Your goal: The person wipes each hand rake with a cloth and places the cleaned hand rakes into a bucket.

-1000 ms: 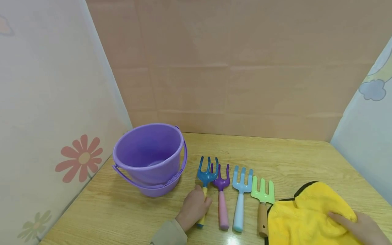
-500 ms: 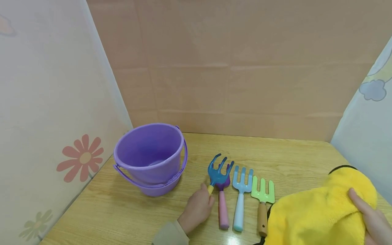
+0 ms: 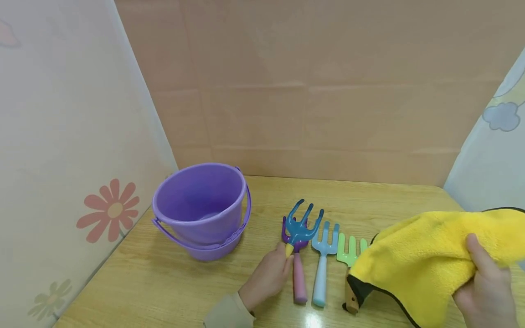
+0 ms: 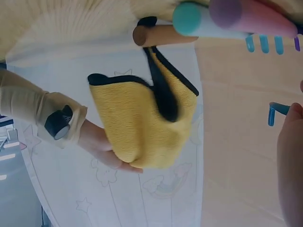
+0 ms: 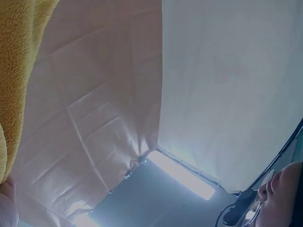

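Note:
My left hand (image 3: 266,275) grips the yellow handle of a hand fork (image 3: 301,231) with a blue three-pronged head. That head is raised and overlaps a purple fork with a pink handle (image 3: 300,282) in the head view. My right hand (image 3: 488,284) holds up a yellow cloth (image 3: 422,255) with black edging, thumb on top. The cloth droops leftward over part of a green fork (image 3: 347,251) with a wooden handle. Between the purple and green forks lies a light blue fork (image 3: 320,280). In the left wrist view the cloth (image 4: 137,118) hangs from the right hand.
A purple bucket (image 3: 198,196) stands upright at the left, its handle lowered to the front. The wooden table (image 3: 164,291) is bounded by a brown back sheet (image 3: 307,114) and pale decorated side panels (image 3: 61,114). Part of a person shows in the right wrist view.
My left hand has lifted the blue fork off the table and shifted it right, over the purple fork. My right hand has raised the yellow cloth, its left part swinging over the green fork's handle.

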Demonstrator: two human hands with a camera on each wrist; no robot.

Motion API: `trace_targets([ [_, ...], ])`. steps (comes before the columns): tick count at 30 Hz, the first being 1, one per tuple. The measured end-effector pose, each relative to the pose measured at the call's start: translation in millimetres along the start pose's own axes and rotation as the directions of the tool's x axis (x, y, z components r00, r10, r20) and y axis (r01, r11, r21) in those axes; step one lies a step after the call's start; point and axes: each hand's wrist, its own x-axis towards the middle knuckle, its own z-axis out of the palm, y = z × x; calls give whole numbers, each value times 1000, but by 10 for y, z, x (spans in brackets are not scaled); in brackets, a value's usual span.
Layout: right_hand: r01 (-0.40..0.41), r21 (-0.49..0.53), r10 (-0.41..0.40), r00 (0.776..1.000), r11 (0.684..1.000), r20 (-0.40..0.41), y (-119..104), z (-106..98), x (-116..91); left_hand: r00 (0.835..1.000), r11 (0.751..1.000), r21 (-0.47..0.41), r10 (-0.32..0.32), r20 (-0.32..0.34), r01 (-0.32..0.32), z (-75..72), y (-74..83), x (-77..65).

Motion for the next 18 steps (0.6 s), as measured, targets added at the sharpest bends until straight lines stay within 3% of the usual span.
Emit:
trace_targets([
  [5, 88, 15, -89, 994, 996, 60, 215, 230, -32, 1000, 999, -46, -14, 17, 14, -32, 69, -17],
  [11, 194, -95, -180, 974, 976, 141, 407, 425, -107, 1000, 999, -52, 14, 11, -13, -46, 89, -27],
  [18, 328, -117, -336, 940, 937, -57, 429, 605, -160, 1000, 998, -67, 11, 21, -10, -60, 112, -40],
])
